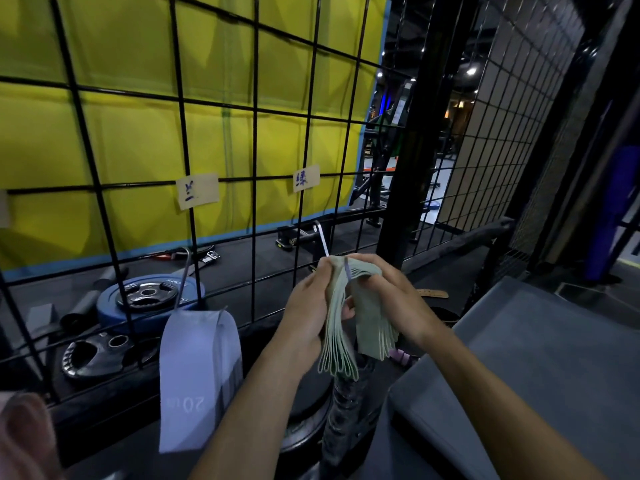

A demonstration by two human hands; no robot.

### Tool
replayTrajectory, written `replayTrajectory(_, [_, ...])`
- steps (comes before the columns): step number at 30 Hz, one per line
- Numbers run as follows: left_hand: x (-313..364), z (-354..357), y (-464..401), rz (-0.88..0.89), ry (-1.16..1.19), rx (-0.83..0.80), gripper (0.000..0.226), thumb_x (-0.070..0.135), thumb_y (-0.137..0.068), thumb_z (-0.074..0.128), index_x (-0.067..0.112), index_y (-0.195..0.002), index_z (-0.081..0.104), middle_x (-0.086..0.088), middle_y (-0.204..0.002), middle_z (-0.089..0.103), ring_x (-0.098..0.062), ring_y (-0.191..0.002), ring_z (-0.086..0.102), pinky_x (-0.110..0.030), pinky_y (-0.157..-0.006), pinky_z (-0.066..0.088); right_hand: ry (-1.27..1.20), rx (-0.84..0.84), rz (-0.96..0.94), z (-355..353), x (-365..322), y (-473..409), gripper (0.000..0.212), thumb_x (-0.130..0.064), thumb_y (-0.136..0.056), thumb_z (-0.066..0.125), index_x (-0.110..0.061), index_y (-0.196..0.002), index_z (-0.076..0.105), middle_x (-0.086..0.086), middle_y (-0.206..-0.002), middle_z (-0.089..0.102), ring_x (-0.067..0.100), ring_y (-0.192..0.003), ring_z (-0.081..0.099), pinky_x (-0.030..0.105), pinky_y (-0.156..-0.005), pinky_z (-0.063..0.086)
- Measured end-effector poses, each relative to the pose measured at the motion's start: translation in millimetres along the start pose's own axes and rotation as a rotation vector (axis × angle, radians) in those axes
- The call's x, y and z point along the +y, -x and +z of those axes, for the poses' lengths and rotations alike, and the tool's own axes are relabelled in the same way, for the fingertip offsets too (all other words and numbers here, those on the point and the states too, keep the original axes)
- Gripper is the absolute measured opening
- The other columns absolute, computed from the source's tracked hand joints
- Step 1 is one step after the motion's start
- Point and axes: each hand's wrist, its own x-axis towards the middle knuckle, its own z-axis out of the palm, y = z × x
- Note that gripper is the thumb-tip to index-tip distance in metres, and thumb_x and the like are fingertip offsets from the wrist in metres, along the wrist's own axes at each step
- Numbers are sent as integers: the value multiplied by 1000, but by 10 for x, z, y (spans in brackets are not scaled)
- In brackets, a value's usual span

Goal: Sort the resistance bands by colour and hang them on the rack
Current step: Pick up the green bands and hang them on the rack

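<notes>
Off to the left of my grip and lower, the blue bands (199, 382) already hang from a hook (185, 271) on the wire rack (252, 112), draped flat with their long axis straight down. Above them, up and left of my hands, sits the paper label (197, 191) for that colour.

My left hand (306, 306) grips the near side of the green bands (349, 327), thumb and fingers curled round the stack. The bundle is folded over at the top, and both halves trail downward below my hands, so its long axis runs vertically, with the looped ends fanned out underneath.

My right hand (382, 296) holds the far half of the same bundle, fingers curled over the fold. A thin metal hook (327, 249) rises out of the top of the fold between my hands, slanting up and to the left toward the rack.

Straight above my grip and slightly left is the green label (306, 177) on the grid. I judge the coming move to be an upward lift: the hook must reach a horizontal wire near that label. Both hands are about equally near, the left slightly closer to the rack.
</notes>
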Motion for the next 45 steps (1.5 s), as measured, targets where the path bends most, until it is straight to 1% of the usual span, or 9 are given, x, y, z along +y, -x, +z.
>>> replayTrajectory(4, [-142,-34,4,41,174,-8,41,44,-99,53,9,-99,74,-3,-63,59,-14,-52,51,-28,-53,47,-143,42,86,193,154,51,34,-16,-95,46,-21,-121,67,25,-109,68,31,-97,68,47,-92,52])
replayTrajectory(7, [-148,-5,85,70,219,-12,37,42,-100,52,12,-97,75,-2,-65,65,-12,-51,56,-26,-51,49,-159,64,88,248,202,83,34,-31,-91,52,-29,-122,66,13,-115,69,30,-108,67,53,-104,48])
replayTrajectory(10, [-176,22,139,105,252,-42,41,39,-104,46,8,-110,73,-11,-91,76,-20,-77,74,-30,-68,59,-171,36,123,243,139,152,27,-19,-105,45,-23,-126,61,-5,-112,69,-16,-97,62,-3,-88,37])
replayTrajectory(12, [-232,18,166,120,228,-29,40,39,-105,44,10,-117,70,-15,-108,75,-26,-98,73,-37,-84,60,-166,21,144,255,100,184,30,-15,-107,38,-21,-125,62,-15,-103,68,-27,-84,57,-12,-69,29])
replayTrajectory(18, [-580,-239,342,248,-259,-23,23,38,-104,48,28,-116,65,5,-105,74,-14,-100,70,-33,-87,57,-111,66,197,238,148,163,28,-32,-103,49,-16,-106,72,2,-99,76,22,-94,72,35,-82,52])
replayTrajectory(24, [-827,-287,430,92,-51,57,16,22,-100,55,19,-111,66,-5,-98,74,-18,-85,72,-34,-71,60,-142,87,214,292,165,233,30,-45,-102,51,-23,-111,69,3,-107,74,25,-104,70,46,-95,52])
replayTrajectory(29, [-895,-322,423,103,-42,80,19,23,-100,55,19,-115,67,-5,-95,75,-21,-80,72,-37,-70,61,-124,61,133,343,161,358,38,-44,-90,70,-20,-117,60,-4,-105,72,0,-92,69,11,-75,51])
replayTrajectory(39, [-950,-399,511,155,-53,143,19,21,-94,65,11,-110,71,-7,-95,78,-22,-83,74,-32,-72,61,-188,112,157,514,250,343,24,-22,-90,74,-18,-112,66,-5,-94,75,6,-82,71,17,-63,51])
replayTrajectory(45, [-1053,-424,547,44,20,159,25,17,-92,67,-6,-104,67,-20,-86,74,-26,-74,70,-37,-71,61,-248,73,234,540,290,361,26,-32,-93,70,-18,-115,71,1,-108,77,20,-102,72,38,-93,57])
